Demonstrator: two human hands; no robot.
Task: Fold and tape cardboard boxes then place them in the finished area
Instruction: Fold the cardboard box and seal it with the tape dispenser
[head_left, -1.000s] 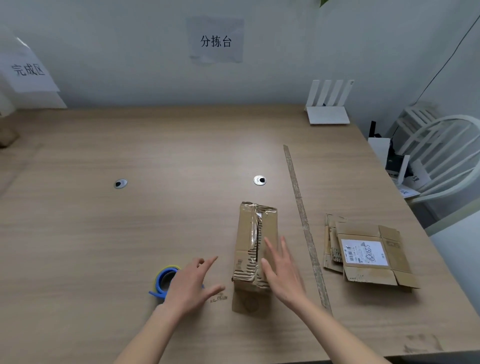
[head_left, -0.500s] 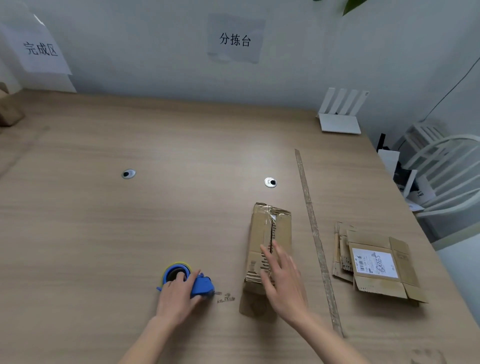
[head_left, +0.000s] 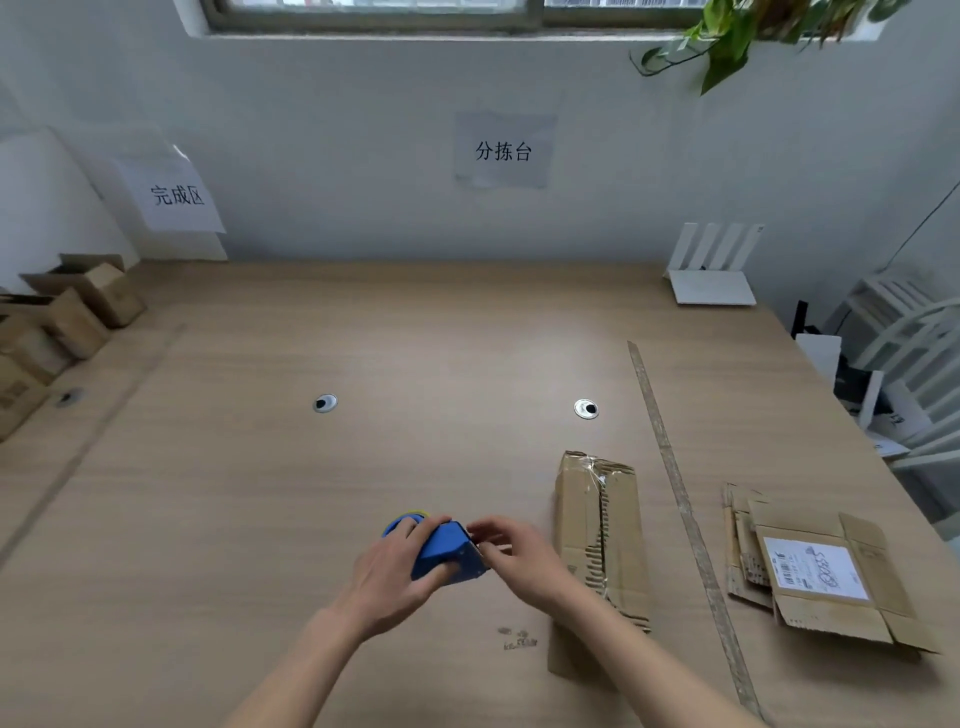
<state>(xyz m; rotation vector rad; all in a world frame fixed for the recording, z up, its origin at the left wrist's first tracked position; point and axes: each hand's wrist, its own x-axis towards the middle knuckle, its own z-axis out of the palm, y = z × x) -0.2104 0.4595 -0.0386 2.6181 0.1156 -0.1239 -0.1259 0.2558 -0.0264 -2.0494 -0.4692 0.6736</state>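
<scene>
Dispenser (head_left: 447, 553) sits in left grip (head_left: 395, 571); right grip (head_left: 511, 553) pinches its front, box (head_left: 597, 525) just right.

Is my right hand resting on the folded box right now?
No, the right hand is off the folded box, pinching at the front of the blue tape dispenser beside it.

Both forearms extend forward, converging; left hand (head_left: 400, 564) curled in a grip, right hand (head_left: 519, 553) beside it with fingertips (head_left: 475, 531) pinching
</scene>
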